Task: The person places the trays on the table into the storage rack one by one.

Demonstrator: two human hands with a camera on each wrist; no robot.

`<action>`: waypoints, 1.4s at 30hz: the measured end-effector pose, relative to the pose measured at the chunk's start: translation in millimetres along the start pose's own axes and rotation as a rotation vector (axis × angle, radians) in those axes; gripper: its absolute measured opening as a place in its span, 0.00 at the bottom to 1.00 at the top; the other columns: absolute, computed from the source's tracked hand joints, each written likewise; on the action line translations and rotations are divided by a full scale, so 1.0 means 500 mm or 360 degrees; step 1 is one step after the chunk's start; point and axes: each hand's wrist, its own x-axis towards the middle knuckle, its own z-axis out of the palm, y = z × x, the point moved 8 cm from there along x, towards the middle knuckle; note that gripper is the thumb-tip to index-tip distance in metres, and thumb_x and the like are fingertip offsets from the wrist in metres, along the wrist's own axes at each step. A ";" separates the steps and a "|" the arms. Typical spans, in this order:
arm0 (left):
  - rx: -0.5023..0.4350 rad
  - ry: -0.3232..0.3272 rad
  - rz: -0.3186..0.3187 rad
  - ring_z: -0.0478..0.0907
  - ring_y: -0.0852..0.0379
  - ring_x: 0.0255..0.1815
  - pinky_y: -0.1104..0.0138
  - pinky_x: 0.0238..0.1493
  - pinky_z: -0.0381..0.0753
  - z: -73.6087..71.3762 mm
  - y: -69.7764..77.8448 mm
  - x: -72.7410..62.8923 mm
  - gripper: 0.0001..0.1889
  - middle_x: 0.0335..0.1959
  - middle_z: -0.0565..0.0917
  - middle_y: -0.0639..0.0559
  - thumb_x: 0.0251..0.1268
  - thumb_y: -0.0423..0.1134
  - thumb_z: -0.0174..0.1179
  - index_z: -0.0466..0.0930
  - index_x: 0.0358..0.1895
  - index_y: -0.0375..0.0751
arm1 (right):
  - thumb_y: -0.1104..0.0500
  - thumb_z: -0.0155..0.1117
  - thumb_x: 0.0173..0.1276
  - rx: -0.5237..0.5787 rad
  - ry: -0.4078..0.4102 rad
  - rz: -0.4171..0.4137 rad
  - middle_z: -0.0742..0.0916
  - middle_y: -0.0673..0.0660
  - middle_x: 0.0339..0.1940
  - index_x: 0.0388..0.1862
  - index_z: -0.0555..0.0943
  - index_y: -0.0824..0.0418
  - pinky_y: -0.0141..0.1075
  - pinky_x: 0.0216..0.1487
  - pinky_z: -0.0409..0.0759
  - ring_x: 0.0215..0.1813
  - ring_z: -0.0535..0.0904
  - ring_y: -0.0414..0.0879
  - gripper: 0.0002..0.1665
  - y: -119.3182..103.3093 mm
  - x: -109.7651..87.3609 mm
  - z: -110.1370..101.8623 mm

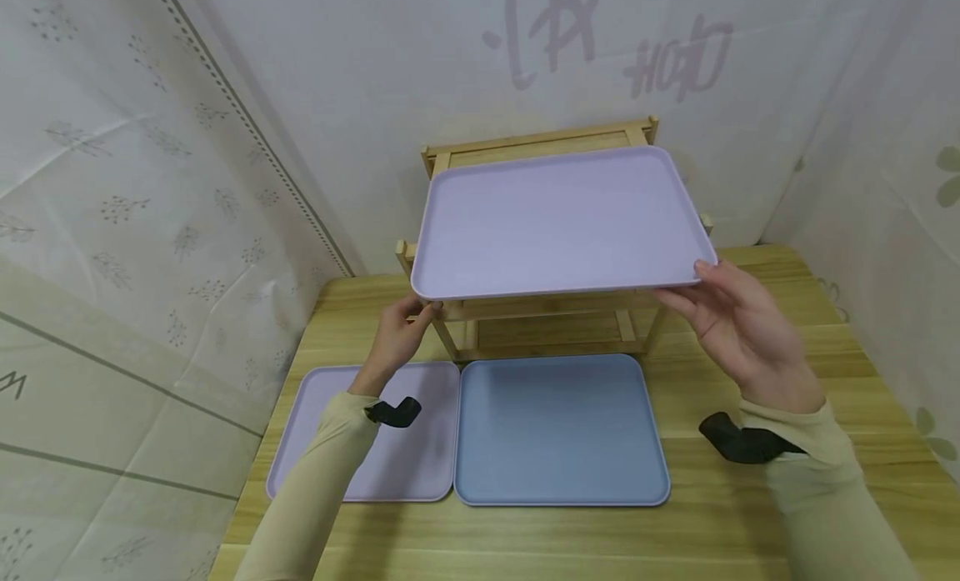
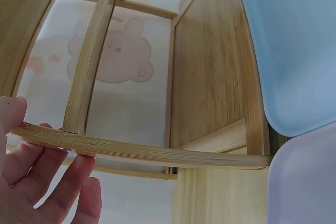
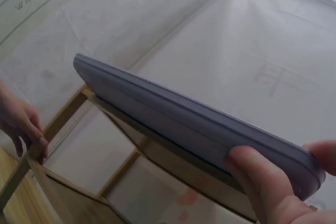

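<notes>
Head view: lilac tray (image 1: pixel 562 222) raised at the centre of the frame, inner face up, partly covering a wooden rack (image 1: pixel 551 335). Right hand (image 1: pixel 742 335), right of centre, gripping the tray's near right corner, thumb at the rim, fingers beneath. Left hand (image 1: pixel 397 335), left of centre, just below the tray's near left corner, holding the rack. Pale sleeves on both arms, black band on each wrist.

Lower centre of the frame: blue tray (image 1: pixel 562 431) flat on a wood-grain desk (image 1: pixel 712 531), in front of the rack. Just beside, lower left: second lilac tray (image 1: pixel 416 460), partly hidden by the left arm. Pale printed cloth (image 1: pixel 360 64) behind, across the upper frame; leaf sprigs at left, faint lettering at upper centre and upper right.

Left wrist view: fingers curled under a wooden rail (image 2: pixel 157 151) of the rack at lower left, thumb above. Pale bear print (image 2: pixel 118 56) on the cloth beyond, upper left.

Right wrist view: raised tray almost edge-on, slanting from upper left to lower right, above the rack; contact between tray and rack impossible to tell.
</notes>
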 end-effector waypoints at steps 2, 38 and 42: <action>0.0004 0.0005 0.0000 0.79 0.49 0.48 0.58 0.50 0.77 0.001 -0.001 0.000 0.15 0.41 0.86 0.39 0.71 0.44 0.56 0.83 0.41 0.34 | 0.70 0.24 0.79 -0.0018 0.0028 -0.0036 0.72 0.67 0.68 0.77 0.51 0.68 0.46 0.63 0.71 0.66 0.74 0.58 0.29 -0.003 0.006 -0.005; -0.0037 0.0005 -0.0031 0.79 0.47 0.51 0.53 0.54 0.77 0.008 -0.008 0.007 0.16 0.44 0.86 0.38 0.71 0.45 0.56 0.83 0.47 0.35 | 0.61 0.75 0.56 -0.2914 0.0930 -0.0838 0.80 0.70 0.57 0.35 0.79 0.72 0.51 0.62 0.56 0.63 0.69 0.62 0.18 -0.094 0.049 0.002; -0.0038 0.0014 -0.0021 0.79 0.46 0.51 0.54 0.53 0.77 0.006 -0.001 0.004 0.15 0.44 0.85 0.37 0.71 0.44 0.56 0.83 0.47 0.34 | 0.58 0.74 0.58 -0.2876 0.0980 -0.0753 0.79 0.68 0.60 0.39 0.80 0.70 0.53 0.65 0.56 0.66 0.68 0.60 0.18 -0.098 0.056 -0.008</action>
